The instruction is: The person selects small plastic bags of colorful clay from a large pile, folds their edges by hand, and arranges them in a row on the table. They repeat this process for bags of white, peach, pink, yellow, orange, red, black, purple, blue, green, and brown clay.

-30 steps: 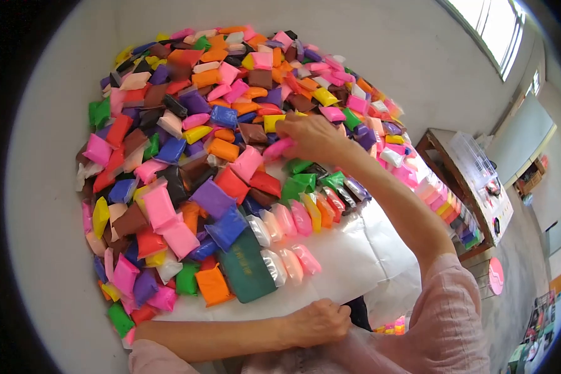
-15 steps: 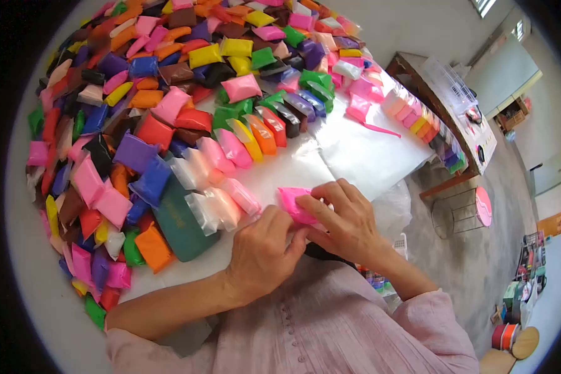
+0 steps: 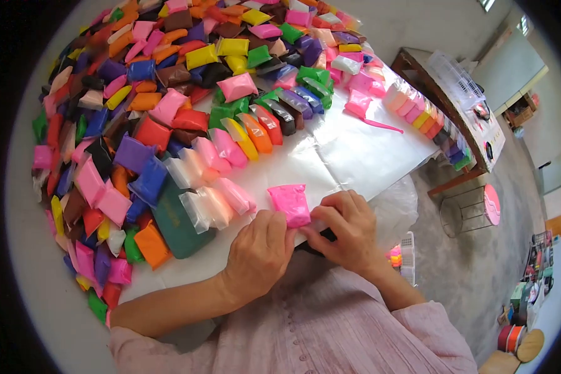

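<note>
A bright pink, square plastic packet point(image 3: 289, 204) with a soft-looking filling is held over the near edge of the white-covered table. My left hand point(image 3: 258, 252) is closed, its thumb and fingers pinching the packet's lower left corner. At its lower right corner my right hand point(image 3: 346, 227) pinches with thumb and forefinger. Just left of the packet lie a light pink packet point(image 3: 235, 195) and peach packets point(image 3: 207, 209) with clear ends. They partly cover a dark green case point(image 3: 176, 224). Behind them runs a row with a yellow packet point(image 3: 242, 138) and an orange packet point(image 3: 255, 134).
A large heap of coloured packets point(image 3: 131, 106) covers the table's left and far side. Right of it lie a pink strip-like tool point(image 3: 380, 124) and another packet row point(image 3: 417, 115). A wire-frame stool point(image 3: 474, 209) and a white basket point(image 3: 407, 258) stand right of the table.
The pink packet has turned and now shows its flat face. My right hand has slid off its top to the lower right corner; my left hand has moved slightly.
</note>
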Action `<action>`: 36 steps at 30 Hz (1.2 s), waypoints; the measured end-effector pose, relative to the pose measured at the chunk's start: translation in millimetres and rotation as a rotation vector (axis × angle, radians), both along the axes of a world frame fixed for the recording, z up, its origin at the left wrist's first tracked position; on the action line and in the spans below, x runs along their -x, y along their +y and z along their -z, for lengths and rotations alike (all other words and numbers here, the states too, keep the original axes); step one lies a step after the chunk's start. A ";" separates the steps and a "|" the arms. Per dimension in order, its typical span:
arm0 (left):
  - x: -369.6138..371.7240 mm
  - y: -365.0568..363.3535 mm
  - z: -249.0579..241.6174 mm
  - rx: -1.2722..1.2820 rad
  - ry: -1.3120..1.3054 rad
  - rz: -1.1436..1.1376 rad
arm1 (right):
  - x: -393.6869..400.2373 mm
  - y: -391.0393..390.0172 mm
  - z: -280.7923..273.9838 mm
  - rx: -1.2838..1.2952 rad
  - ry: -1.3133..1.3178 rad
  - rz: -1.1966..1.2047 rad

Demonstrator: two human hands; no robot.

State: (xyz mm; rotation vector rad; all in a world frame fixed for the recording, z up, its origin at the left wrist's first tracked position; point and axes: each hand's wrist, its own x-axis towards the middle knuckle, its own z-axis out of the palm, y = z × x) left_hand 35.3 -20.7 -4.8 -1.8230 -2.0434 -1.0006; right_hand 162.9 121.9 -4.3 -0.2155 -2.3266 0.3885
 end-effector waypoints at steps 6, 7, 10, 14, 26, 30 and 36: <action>1.2 -12.0 -5.2 0.072 0.116 -0.037 | 3.1 -1.2 9.1 -0.045 0.041 -0.028; 1.6 -12.9 -4.6 0.073 0.109 -0.046 | 2.3 -1.8 9.3 -0.041 0.049 -0.022; 3.3 -11.6 -6.5 0.109 0.067 -0.054 | -0.7 -5.9 10.7 -0.019 0.054 -0.030; 3.4 -9.8 -11.7 0.178 -0.051 -0.068 | 1.2 -9.0 10.4 -0.001 0.080 -0.064; 10.6 -8.9 -6.7 0.108 -0.080 0.102 | 4.0 -14.3 13.8 -0.043 0.079 -0.048; 12.8 -9.9 -9.1 0.107 -0.065 0.128 | -1.6 -15.4 19.0 -0.094 0.072 -0.050; 12.6 -11.8 -6.8 0.110 -0.077 0.133 | -9.4 -9.5 -12.2 -0.237 -0.062 -0.141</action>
